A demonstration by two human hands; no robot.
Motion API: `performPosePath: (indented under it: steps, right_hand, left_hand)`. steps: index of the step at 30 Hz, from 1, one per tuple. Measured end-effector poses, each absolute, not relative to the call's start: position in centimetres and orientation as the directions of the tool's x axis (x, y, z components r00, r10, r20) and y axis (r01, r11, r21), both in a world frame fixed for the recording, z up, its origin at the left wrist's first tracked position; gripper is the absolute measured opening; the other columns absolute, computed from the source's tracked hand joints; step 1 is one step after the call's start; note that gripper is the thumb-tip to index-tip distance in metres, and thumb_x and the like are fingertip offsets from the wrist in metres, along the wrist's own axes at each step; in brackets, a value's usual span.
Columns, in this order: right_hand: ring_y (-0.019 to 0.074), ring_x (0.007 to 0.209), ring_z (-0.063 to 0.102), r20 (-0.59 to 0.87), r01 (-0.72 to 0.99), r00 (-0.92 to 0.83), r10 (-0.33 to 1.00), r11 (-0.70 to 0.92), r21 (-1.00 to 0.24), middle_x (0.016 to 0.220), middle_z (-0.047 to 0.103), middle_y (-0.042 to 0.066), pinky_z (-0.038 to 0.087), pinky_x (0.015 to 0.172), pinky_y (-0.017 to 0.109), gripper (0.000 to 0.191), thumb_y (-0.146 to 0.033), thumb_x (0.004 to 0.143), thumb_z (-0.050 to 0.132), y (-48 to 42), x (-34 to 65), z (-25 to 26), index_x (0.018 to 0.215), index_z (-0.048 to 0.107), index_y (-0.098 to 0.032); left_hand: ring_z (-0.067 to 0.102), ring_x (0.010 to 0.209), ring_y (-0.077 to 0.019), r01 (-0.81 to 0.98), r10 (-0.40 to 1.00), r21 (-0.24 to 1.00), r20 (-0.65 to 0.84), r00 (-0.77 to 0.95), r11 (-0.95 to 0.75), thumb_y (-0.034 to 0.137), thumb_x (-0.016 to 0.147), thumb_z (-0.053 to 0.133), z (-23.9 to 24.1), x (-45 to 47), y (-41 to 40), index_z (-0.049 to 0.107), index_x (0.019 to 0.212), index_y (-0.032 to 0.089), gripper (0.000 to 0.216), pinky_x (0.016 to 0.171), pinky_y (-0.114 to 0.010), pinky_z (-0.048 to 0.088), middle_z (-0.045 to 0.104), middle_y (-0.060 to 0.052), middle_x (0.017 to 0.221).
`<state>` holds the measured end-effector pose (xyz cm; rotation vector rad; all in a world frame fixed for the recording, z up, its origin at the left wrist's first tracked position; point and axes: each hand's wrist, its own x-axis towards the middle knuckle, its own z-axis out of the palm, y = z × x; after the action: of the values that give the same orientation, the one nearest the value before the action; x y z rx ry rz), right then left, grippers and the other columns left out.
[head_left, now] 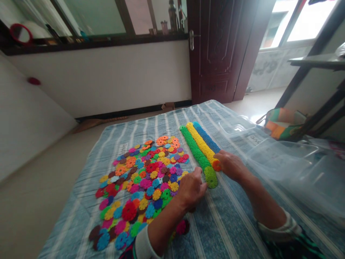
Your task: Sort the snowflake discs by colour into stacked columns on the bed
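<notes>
Rows of overlapping plastic notched discs lie on a striped cloth: a green row [195,147] ending in yellow-green, a yellow row [201,142], and a blue row [207,137]. At the near end of the yellow row is an orange notched disc [216,165], pinched by the fingertips of my right hand [231,166]. Beside the green row's near end, my left hand [191,189] has its fingers curled together; whatever they hold is hidden. A wide spread of loose mixed-colour discs [151,167] reaches under my left wrist.
Clear plastic containers [285,154] stand on the right of the cloth, with a clear lid or tray [237,126] farther back. An orange and green bag [285,122] is beyond the cloth's right edge. A brown door [215,54] and white wall stand behind.
</notes>
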<state>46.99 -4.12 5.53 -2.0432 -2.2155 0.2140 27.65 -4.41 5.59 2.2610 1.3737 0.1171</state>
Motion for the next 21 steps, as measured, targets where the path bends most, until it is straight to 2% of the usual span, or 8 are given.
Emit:
performPosePath:
  steps: [4, 9, 14, 21]
  right_hand:
    - [0.0162, 0.083, 0.059, -0.012, 0.979, -0.076, 0.997, 0.073, -0.192, 0.094, 0.061, 0.005, 0.034, 0.066, 0.026, 0.018, -0.015, 0.091, 0.045, -4.3, 47.0, 5.5, 0.090, 0.063, -0.018]
    - [0.0176, 0.085, 0.059, -0.041, 0.976, -0.099, 0.994, 0.089, -0.197, 0.098, 0.060, 0.007, 0.036, 0.067, 0.027, 0.017, -0.011, 0.088, 0.048, -4.4, 46.4, 5.3, 0.098, 0.062, -0.017]
    - [0.0171, 0.087, 0.059, -0.060, 0.982, -0.080, 0.995, 0.069, -0.174, 0.102, 0.059, 0.006, 0.035, 0.066, 0.026, 0.020, -0.011, 0.087, 0.051, -4.2, 45.8, 5.0, 0.103, 0.060, -0.017]
    - [0.0163, 0.084, 0.060, -0.035, 0.986, -0.044, 0.998, 0.038, -0.161, 0.100, 0.059, 0.005, 0.032, 0.061, 0.026, 0.015, -0.012, 0.088, 0.049, -4.0, 45.7, 4.6, 0.098, 0.059, -0.018]
  left_hand:
    - [0.067, 0.088, -0.0271, 0.829, 0.840, 0.414, -0.226, 0.492, -0.375, 0.027, 0.080, 0.059, 5.5, 28.6, -4.2, 0.048, 0.116, 0.014, 0.041, 0.068, -0.032, 0.044, 0.071, -0.012, 0.095]
    - [0.066, 0.095, -0.0276, 0.818, 0.842, 0.442, -0.216, 0.494, -0.367, 0.027, 0.080, 0.060, 4.8, 29.2, -4.3, 0.042, 0.122, 0.013, 0.048, 0.074, -0.033, 0.045, 0.070, -0.013, 0.098]
    - [0.066, 0.091, -0.0250, 0.816, 0.855, 0.478, -0.220, 0.470, -0.325, 0.028, 0.080, 0.060, 4.5, 29.5, -4.3, 0.041, 0.120, 0.014, 0.047, 0.073, -0.031, 0.045, 0.070, -0.011, 0.097]
    - [0.066, 0.085, -0.0251, 0.798, 0.864, 0.515, -0.193, 0.464, -0.313, 0.028, 0.077, 0.059, 3.6, 29.8, -4.2, 0.041, 0.113, 0.016, 0.042, 0.069, -0.031, 0.045, 0.069, -0.010, 0.093]
